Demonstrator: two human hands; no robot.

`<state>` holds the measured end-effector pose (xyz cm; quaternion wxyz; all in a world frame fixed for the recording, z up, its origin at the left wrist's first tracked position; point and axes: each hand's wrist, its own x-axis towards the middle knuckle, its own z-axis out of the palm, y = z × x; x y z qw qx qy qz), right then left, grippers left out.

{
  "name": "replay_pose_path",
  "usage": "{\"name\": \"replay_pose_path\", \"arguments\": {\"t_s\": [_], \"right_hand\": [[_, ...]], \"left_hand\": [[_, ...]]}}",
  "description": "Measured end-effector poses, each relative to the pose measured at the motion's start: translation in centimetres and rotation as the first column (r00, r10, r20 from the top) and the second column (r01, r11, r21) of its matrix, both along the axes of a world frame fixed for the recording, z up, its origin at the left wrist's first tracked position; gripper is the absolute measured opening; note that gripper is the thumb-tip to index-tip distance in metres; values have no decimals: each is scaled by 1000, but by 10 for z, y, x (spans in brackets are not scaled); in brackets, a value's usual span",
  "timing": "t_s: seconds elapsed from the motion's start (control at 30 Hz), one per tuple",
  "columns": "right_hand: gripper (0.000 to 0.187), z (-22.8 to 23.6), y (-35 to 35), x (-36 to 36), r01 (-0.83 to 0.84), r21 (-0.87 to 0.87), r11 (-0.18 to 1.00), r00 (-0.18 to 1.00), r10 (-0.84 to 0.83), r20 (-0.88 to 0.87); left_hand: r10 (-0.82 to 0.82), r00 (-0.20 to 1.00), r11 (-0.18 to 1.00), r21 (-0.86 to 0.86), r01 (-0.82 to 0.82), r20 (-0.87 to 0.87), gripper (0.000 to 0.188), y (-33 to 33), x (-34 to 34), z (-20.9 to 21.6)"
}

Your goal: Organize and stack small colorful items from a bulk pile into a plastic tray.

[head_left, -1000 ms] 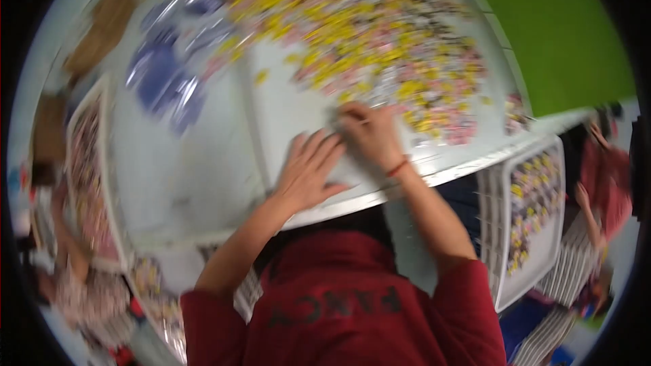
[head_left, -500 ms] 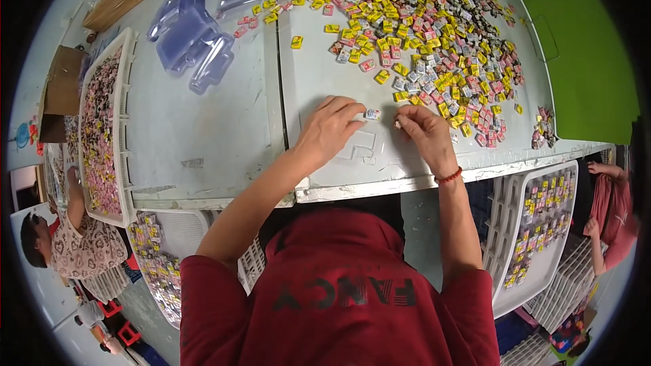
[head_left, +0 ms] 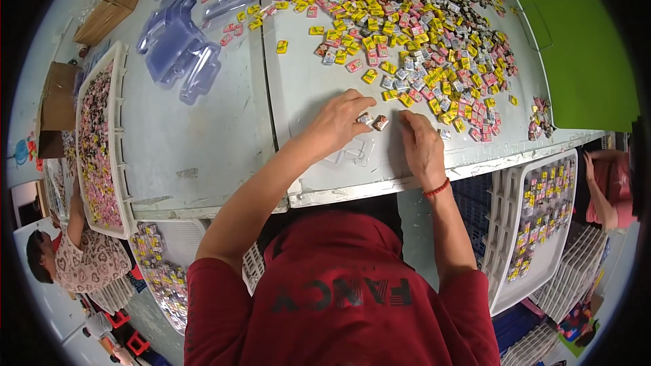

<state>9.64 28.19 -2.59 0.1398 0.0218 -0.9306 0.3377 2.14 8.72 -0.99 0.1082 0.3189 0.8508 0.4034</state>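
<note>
My left hand (head_left: 333,125) is over the near table edge, its thumb and fingertips closed around a small white wrapped piece (head_left: 366,118). Beside that piece lies a brown-and-white one (head_left: 381,123), in the gap between my hands. My right hand (head_left: 424,148), with a red bead bracelet at the wrist, rests just to the right, its fingers loosely bent and nothing seen in them. Under my left wrist a clear moulded plastic tray (head_left: 354,152) lies on the table, partly covered by the hand.
A wide heap of small yellow, pink and white pieces (head_left: 407,41) spreads beyond my hands. Clear plastic blisters (head_left: 180,54) lie at the far left. Filled crates stand left (head_left: 122,142) and below right (head_left: 498,251). A green panel (head_left: 586,47) borders the right. Other people sit at both sides.
My right hand has let go of the brown-and-white piece beside the white one and drawn back slightly. My left hand has moved right onto the white piece. The view has shifted a little.
</note>
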Motion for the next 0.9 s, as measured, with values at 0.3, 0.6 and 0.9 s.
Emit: {"name": "replay_pose_path", "arguments": {"t_s": [0.3,0.6,0.9], "right_hand": [[24,15,-26,-2,17,73,997,996,-23,82],[23,18,-5,-28,172,254,952,984,-156,-84],[18,16,-11,-11,152,338,929,988,-129,-90]], "left_hand": [[-8,1000,1000,16,8,2,36,7,-7,-6],[-139,878,986,19,166,-457,27,31,-49,-9],[-191,904,981,-95,168,-382,17,12,-51,-17]]}}
